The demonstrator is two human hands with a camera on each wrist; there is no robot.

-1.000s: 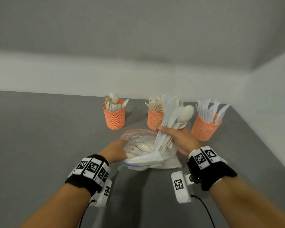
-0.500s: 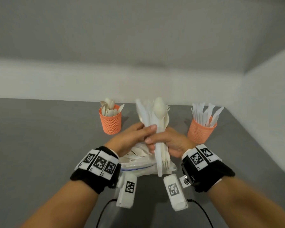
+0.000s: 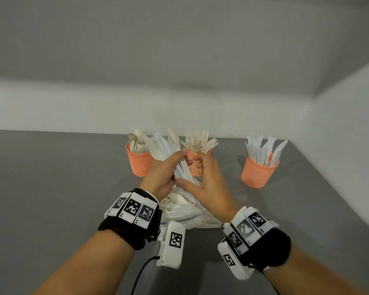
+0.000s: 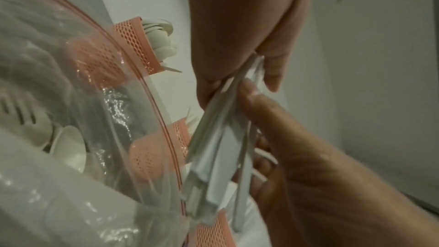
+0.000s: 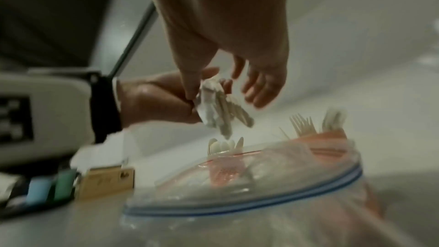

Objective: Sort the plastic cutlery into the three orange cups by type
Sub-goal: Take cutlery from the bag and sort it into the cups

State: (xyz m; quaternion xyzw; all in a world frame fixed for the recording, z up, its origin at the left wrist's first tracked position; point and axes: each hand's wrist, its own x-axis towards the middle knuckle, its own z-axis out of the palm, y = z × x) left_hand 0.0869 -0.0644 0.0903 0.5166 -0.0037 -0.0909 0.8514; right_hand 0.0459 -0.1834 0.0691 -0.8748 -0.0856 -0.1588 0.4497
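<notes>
My left hand [image 3: 164, 171] grips a mixed bundle of white plastic cutlery [image 3: 168, 150], heads fanned up and to the left, just above a clear zip bag [image 3: 179, 211] that holds more pieces. My right hand [image 3: 209, 184] is beside it. Its thumb touches the bundle's handle ends [image 4: 213, 147] and its fingers [image 5: 259, 89] are loosely curled, apart from the bundle [image 5: 216, 106]. Three orange mesh cups stand behind: spoons [image 3: 137, 160], forks [image 3: 197, 167] partly hidden by my hands, and knives [image 3: 258, 169].
The grey table [image 3: 51, 188] ends at a pale wall [image 3: 73, 103] just behind the cups, and another wall closes the right side. In the right wrist view, small blue, green and tan items [image 5: 95, 181] lie at the left, beyond the bag.
The bundle has passed from my right hand to my left. The left hand left the bag and took hold. The bundle now tilts left, uncovering the fork cup.
</notes>
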